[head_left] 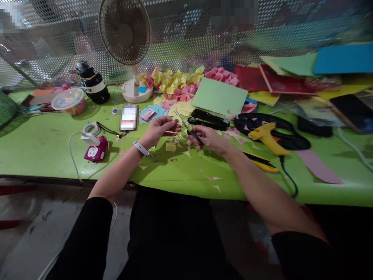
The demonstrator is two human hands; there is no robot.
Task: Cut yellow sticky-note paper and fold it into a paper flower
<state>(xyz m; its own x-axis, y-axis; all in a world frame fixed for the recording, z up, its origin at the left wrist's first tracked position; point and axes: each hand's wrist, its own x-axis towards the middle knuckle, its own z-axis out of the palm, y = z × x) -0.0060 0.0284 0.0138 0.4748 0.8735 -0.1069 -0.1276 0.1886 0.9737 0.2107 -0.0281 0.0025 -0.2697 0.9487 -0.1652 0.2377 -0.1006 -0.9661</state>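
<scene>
My right hand grips the black handles of a pair of scissors, whose blades point up and left. My left hand, with a white watch on the wrist, pinches a small piece of paper close to the blades. Both hands hover over the green table, above a small yellow paper square and scattered paper scraps.
A desk fan stands at the back, with folded yellow and pink paper flowers beside it. A green sheet, black stapler, yellow glue gun, phone, tape roll, magenta socket, bottle and coloured card sheets lie around.
</scene>
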